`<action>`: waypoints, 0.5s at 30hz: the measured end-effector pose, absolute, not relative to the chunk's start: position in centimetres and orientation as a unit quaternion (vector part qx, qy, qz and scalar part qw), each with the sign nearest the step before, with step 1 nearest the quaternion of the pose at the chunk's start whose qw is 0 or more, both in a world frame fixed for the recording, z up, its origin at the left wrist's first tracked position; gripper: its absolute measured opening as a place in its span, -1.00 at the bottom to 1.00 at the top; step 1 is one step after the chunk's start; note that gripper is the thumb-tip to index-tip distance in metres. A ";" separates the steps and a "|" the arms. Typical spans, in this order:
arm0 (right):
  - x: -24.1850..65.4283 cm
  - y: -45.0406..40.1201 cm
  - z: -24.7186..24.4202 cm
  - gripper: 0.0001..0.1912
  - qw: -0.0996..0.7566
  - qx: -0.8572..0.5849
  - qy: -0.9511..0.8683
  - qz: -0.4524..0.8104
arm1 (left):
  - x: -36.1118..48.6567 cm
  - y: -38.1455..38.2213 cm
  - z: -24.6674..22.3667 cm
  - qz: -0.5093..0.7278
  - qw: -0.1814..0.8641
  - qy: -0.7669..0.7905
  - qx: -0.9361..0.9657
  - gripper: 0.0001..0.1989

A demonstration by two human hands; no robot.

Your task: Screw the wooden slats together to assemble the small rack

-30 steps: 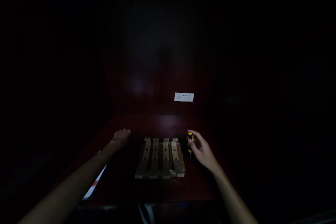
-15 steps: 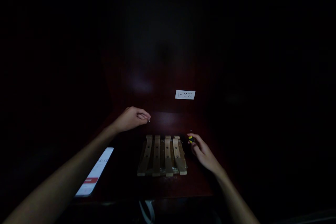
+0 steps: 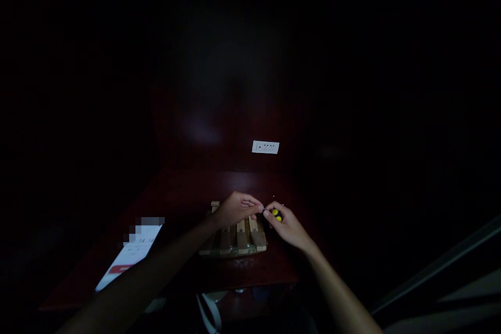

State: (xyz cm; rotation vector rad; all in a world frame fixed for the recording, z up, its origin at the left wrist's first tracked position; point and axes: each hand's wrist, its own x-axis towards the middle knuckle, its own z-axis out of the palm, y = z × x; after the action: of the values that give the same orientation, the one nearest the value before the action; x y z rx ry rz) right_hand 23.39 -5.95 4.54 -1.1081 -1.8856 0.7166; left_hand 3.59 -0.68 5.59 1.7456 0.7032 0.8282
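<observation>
My right hand (image 3: 287,225) curls round the screwdriver (image 3: 276,214), probably to free its thumb; my left hand (image 3: 235,210), pinched closed, meets it above the slats (image 3: 225,240); on what, I cannot tell.

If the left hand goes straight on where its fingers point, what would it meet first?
Most likely the right hand, which looks very close or even touching; the depth is unclear.

Over the last second, the left hand (image 3: 238,211) came across from beside the wooden strips (image 3: 241,240) to above them, hiding parts of them, and met the fingertips of the right hand (image 3: 288,226), where the yellow-and-black screwdriver (image 3: 276,213) had tipped from upright, its shaft no longer visible.
</observation>
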 end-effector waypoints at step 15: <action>25.0 -5.9 3.0 -0.79 0.384 -0.470 -0.756 0.244 | -5.1 -3.0 7.5 0.416 0.273 0.479 0.723 -0.61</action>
State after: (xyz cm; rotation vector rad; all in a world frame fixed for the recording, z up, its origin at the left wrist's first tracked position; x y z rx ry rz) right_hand 24.99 -5.92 3.04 -1.1983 -1.9268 0.6215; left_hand -5.12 -2.96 7.47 1.9462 1.2880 1.1182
